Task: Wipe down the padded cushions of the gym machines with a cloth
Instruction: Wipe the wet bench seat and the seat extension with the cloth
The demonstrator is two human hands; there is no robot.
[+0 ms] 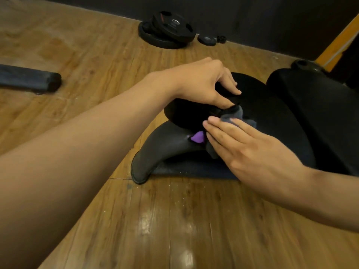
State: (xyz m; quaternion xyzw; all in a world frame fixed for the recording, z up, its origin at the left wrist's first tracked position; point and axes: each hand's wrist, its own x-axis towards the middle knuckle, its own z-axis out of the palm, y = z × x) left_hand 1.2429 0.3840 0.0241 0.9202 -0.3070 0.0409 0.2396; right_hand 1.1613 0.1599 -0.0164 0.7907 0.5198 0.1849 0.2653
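The cloth (236,118), grey with a purple corner, lies bunched on the near rim of the black seat cushion (272,113), just right of the middle of the head view. The right hand (252,150), reaching in from 4 o'clock, lies flat on the cloth with its fingers (223,131) straight and pressed together. The left hand (206,82), with its forearm coming from 8 o'clock, curls over the cushion's rim and pinches it between thumb and fingers, the thumb tip touching the cloth. At 3 o'clock a second black pad (320,105) stands just beside the seat cushion. Below the seat a curved dark leg (165,148) rests on a dark mat (194,169) on the wooden floor (174,220). At 12 o'clock black weight plates (167,30) lie stacked near the wall; at 9 o'clock lies a dark padded roller (29,78).
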